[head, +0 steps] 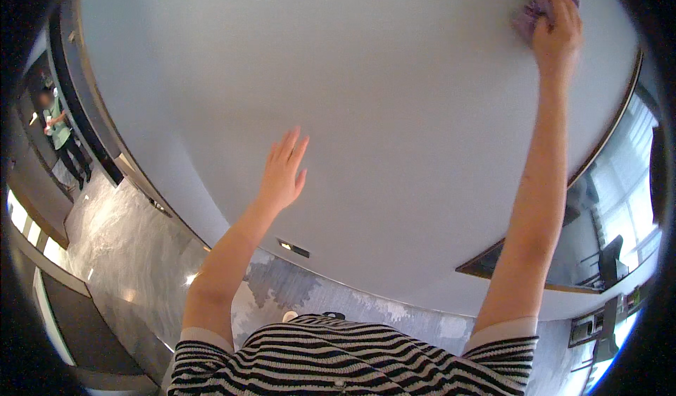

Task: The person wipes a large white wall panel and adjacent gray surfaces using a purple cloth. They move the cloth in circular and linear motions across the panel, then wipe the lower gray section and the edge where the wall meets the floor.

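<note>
My right hand (560, 31) is raised high at the upper right, its fingers spread over a crumpled purple cloth (536, 0) pressed to a pale wall (369, 105). The picture's top edge cuts off part of the cloth. Lower and to the left, my left hand (285, 171) has its fingers extended and holds nothing. It is over the wall surface; whether the palm touches it I cannot tell.
A dark-framed glossy panel (575, 227) with window reflections is on the wall at right. A small socket plate (293, 247) sits low on the wall. Patterned carpet (285, 277) meets shiny floor (121, 227) at left. Another person (60, 132) stands beyond a doorway.
</note>
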Motion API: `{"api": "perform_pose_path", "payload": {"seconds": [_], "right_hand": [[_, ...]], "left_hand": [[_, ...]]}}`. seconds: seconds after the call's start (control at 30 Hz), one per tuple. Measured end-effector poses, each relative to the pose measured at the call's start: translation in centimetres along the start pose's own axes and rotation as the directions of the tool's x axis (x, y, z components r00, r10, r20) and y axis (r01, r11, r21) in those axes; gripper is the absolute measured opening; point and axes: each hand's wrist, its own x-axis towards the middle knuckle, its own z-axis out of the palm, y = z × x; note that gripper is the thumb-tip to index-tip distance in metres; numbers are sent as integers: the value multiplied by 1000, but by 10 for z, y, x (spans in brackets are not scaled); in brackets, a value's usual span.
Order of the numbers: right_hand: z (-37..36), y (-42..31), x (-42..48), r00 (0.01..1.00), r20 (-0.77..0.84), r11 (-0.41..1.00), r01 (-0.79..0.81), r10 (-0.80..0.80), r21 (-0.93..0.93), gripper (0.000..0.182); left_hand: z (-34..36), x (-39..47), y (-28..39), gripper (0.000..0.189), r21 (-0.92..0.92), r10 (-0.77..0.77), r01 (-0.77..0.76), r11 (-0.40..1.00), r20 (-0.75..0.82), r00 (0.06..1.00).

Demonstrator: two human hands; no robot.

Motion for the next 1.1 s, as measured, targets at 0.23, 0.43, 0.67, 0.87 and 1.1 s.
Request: {"api": "perform_pose_path", "payload": {"seconds": [0.23, 0.43, 0.67, 0.87, 1.1], "right_hand": [[-54, -194, -252, 649, 537, 836, 489, -539, 249, 33], [-91, -160, -238, 562, 647, 802, 50, -515, 595, 27], [-36, 4, -38, 986, 95, 990, -135, 138, -40, 50], [-29, -61, -146, 935, 341, 995, -88, 97, -42, 37], [-143, -172, -276, 325, 851, 887, -70, -413, 457, 37]], "left_hand": [[-7, 52, -4, 68, -2, 115, -118, 993, -187, 976], [-29, 129, 10, 65, 114, 323, -302, 946, -279, 904], [-41, 189, 45, 64, 192, 454, -413, 890, -279, 847], [-8, 179, 44, 65, 215, 511, -463, 860, -360, 781], [-15, 184, 56, 63, 153, 523, -503, 851, -350, 778]]}}
